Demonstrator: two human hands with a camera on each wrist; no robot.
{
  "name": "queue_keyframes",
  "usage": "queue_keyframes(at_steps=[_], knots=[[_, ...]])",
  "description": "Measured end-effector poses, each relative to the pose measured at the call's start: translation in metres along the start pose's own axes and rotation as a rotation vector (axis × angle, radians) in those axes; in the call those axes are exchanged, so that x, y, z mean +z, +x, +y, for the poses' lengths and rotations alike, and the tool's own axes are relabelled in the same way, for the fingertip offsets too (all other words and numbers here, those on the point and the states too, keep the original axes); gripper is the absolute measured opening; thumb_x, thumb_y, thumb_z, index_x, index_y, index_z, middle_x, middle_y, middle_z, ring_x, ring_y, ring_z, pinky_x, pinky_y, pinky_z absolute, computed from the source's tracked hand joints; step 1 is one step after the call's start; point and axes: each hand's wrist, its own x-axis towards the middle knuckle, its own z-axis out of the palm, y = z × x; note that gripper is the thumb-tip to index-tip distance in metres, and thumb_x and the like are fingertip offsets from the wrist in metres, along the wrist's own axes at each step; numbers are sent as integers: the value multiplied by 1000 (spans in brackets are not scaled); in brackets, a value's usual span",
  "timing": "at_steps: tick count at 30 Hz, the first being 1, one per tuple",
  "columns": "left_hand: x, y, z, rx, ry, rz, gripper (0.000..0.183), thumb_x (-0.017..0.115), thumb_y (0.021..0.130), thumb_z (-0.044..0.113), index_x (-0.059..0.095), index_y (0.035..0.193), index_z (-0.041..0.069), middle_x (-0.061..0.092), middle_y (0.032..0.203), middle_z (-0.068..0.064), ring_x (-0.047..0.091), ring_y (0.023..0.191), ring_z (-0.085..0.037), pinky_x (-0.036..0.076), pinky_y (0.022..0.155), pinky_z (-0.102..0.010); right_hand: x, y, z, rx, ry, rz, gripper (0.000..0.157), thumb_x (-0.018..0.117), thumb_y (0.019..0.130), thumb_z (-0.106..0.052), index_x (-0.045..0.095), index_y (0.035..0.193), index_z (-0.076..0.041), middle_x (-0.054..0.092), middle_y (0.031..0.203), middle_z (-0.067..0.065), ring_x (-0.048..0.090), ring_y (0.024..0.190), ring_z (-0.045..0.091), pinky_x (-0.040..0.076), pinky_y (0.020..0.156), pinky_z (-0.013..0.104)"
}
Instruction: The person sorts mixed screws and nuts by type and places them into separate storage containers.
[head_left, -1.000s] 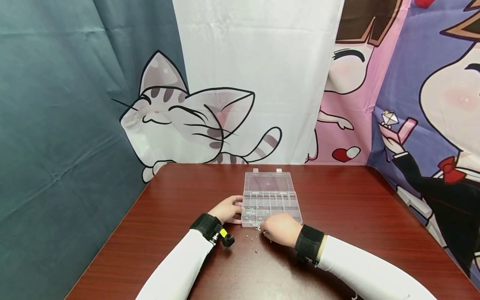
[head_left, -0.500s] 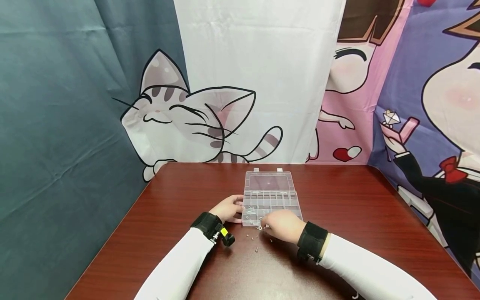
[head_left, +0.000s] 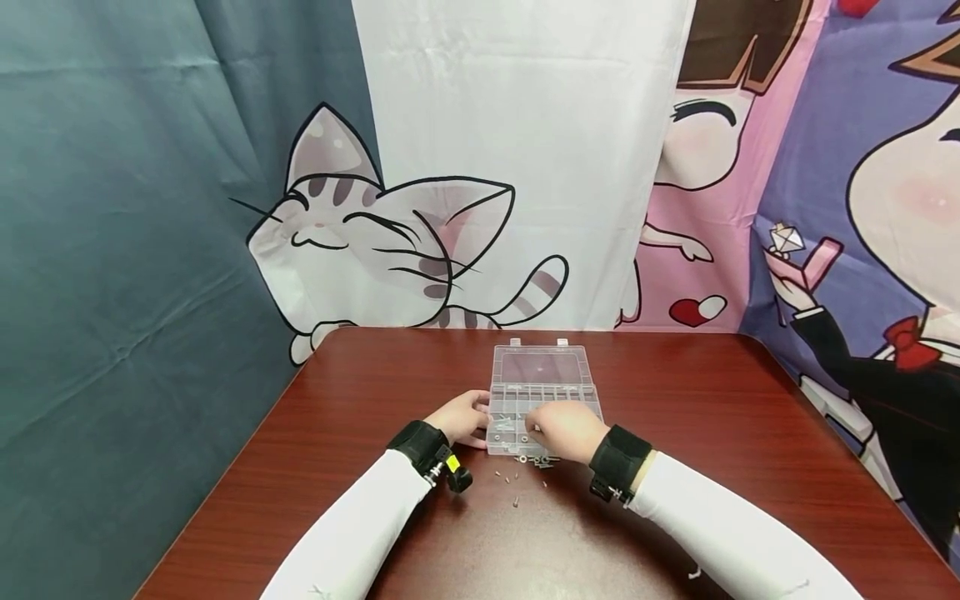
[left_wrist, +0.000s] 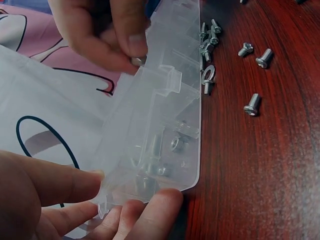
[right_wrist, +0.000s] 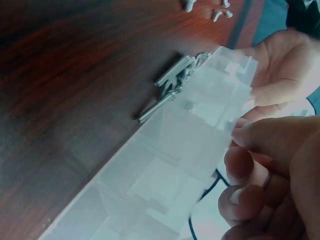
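Note:
A clear plastic compartment box [head_left: 544,365] lies on the table with its lid folded back. My left hand [head_left: 457,419] holds the box's left end; in the left wrist view its fingers and thumb sit around the corner. Over the front compartments, my right hand [head_left: 567,431] pinches a small metal piece [left_wrist: 137,61] between thumb and finger. Most of that piece is hidden, so its kind cannot be told. A nut [left_wrist: 176,143] shows through the wall of an end compartment. Along the front edge lie a pile of screws [left_wrist: 208,50] and a ring-shaped washer [left_wrist: 208,74].
Several short screws [left_wrist: 265,59] lie loose on the dark red wooden table [head_left: 405,367] in front of the box. Cartoon-printed cloths [head_left: 450,125] hang behind the table and at its sides.
My right hand has moved from the front edge up over the box's compartments, uncovering the pile of hardware there. My left hand stays at the box's left end.

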Motion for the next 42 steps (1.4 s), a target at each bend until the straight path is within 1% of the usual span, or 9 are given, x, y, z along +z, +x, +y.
queue_keyframes(at_steps=[5,7,15,21,27,31,34,38,42], knots=[[0,0,0,-10,6,-5,54,51,95,-4,37,147,0,61,116,-18,68,89,-29,60,73,-44,2,2,0,-9,3,-36,32,67,86,-6,54,62,-21,37,58,-12,35,53,7,30,47,23],[0,0,0,-10,6,-3,54,51,96,-4,36,147,0,61,116,-18,68,89,-29,60,73,-44,2,3,0,-15,9,-56,32,68,86,-6,55,61,-20,37,58,-13,35,53,7,30,47,23],[0,0,0,-3,13,3,53,50,96,-4,36,147,-1,61,116,-18,68,87,-29,60,72,-43,-5,6,-1,-30,32,-117,16,74,87,-13,71,72,-18,61,68,-11,48,57,5,44,52,27],[-1,-2,2,-11,13,2,52,50,97,-4,37,147,0,61,116,-18,69,87,-28,61,71,-42,-1,10,1,-22,41,-130,16,74,87,-13,71,73,-19,62,69,-11,48,58,4,44,53,26],[-1,-2,2,-10,4,7,55,50,96,-4,35,148,-1,60,118,-18,68,88,-28,60,71,-43,5,12,3,0,37,-116,21,74,87,-14,67,68,-21,53,64,-14,43,56,4,39,51,25],[0,-3,2,-11,3,13,55,51,95,-5,35,148,0,59,119,-19,68,89,-29,60,72,-44,5,9,5,9,54,-91,22,72,87,-11,65,68,-18,47,63,-13,40,56,6,36,51,26],[0,-4,3,-11,3,19,56,51,95,-4,35,148,1,58,119,-20,68,89,-29,60,73,-44,4,7,5,15,58,-64,21,70,88,-11,65,69,-18,49,63,-12,42,56,7,38,51,27],[1,-4,3,-3,11,21,54,51,97,-3,35,148,1,58,119,-19,68,90,-29,60,73,-43,3,3,7,40,63,-44,16,67,91,-18,69,76,-20,57,66,-13,49,57,5,44,53,29],[0,-4,0,10,13,13,54,52,97,-2,36,148,0,59,118,-18,68,90,-28,60,73,-43,2,-6,8,61,85,-13,11,67,93,-25,71,83,-22,59,70,-15,49,59,2,44,53,27]])
